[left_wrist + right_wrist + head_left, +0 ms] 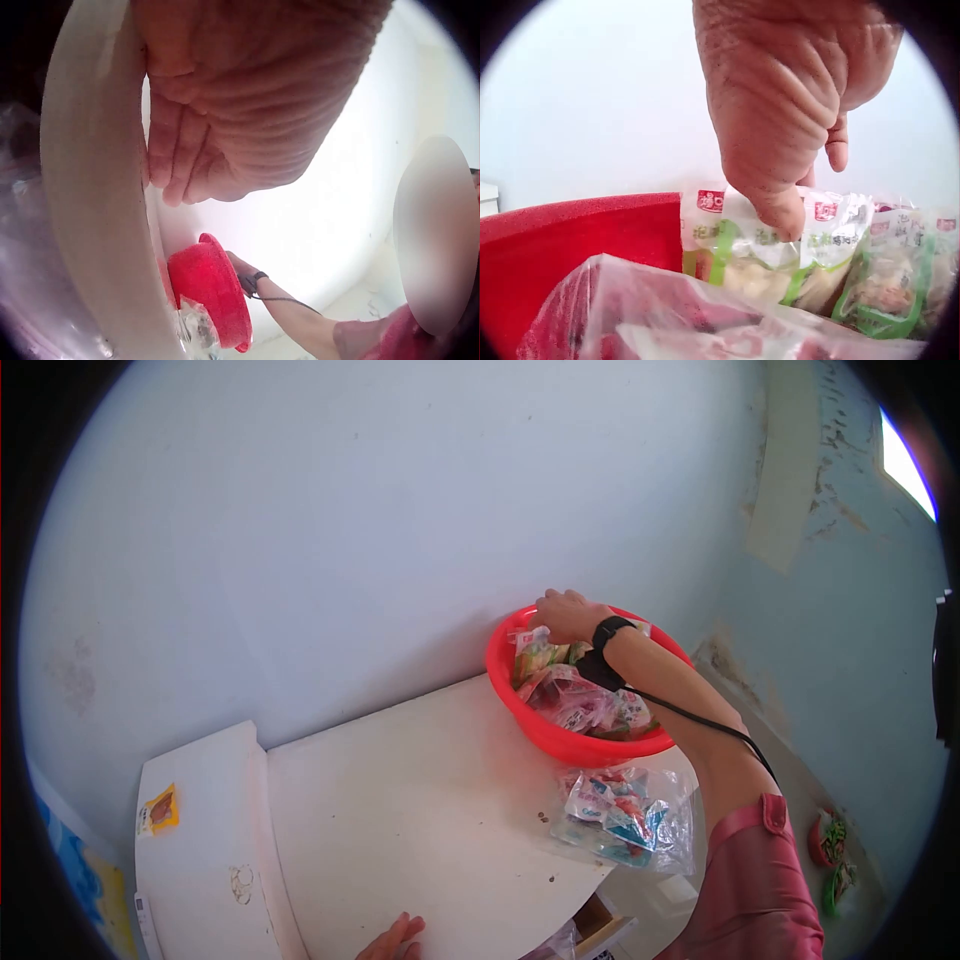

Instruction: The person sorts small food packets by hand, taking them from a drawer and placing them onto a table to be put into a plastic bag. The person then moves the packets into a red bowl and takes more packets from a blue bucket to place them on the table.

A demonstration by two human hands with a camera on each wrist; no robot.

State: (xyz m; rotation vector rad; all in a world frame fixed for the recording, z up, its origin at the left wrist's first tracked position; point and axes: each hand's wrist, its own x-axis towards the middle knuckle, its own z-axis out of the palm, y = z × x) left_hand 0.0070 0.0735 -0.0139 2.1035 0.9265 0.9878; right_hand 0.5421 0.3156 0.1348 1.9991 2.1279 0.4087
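A red basin filled with packaged food stands against the wall, at the right of the white tabletop. Over its far rim, my right hand reaches in. In the right wrist view the thumb of that hand lies on the front of a white and green packet, pinching its upper edge, with the other fingers mostly hidden behind. My left hand is at the table's near edge; the left wrist view shows its fingers nearly straight, side by side, holding nothing.
A clear plastic bag with blue and red packets lies just before the basin. More green packets and a pinkish plastic bag fill the basin. A raised white panel stands at the left; an open drawer is below the table edge.
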